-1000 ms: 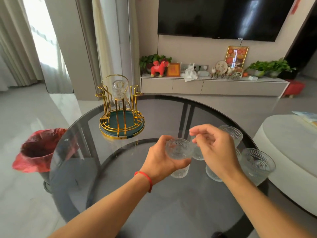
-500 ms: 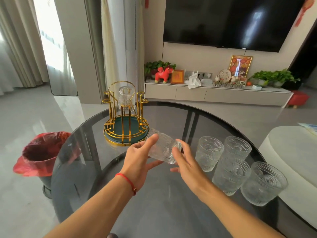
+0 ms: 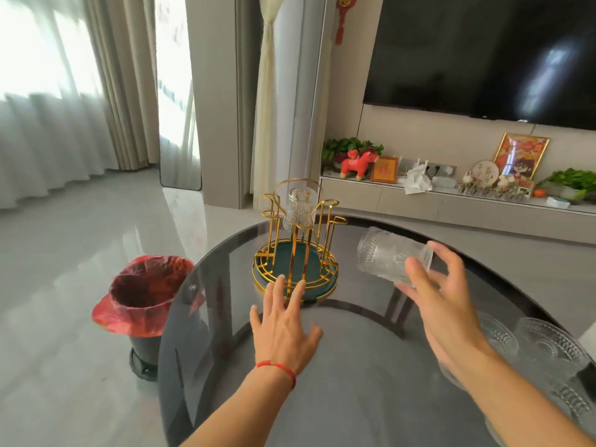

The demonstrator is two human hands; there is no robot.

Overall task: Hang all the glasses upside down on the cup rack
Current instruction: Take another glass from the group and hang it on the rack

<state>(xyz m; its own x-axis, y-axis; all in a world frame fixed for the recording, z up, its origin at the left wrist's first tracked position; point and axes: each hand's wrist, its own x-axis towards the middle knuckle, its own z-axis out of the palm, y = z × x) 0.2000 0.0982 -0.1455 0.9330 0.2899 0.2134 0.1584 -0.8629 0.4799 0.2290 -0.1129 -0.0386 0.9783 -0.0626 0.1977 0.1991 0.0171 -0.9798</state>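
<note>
Two hands are working over the dark glass surface [image 3: 354, 398]. The right hand [image 3: 442, 301] is holding a patterned glass [image 3: 390, 258] on its side in the air, fingers wrapped around its lower end, just right of the gold cup rack [image 3: 298, 243]. The left hand [image 3: 285, 330] is lying spread and empty, its fingertips touching the rack's green base. One glass [image 3: 298, 209] is already hanging upside down on a prong. More glasses [image 3: 545, 353] are standing at the right edge, partly hidden behind the right forearm. A red-lined bin [image 3: 145, 301] is standing on the floor to the left.
</note>
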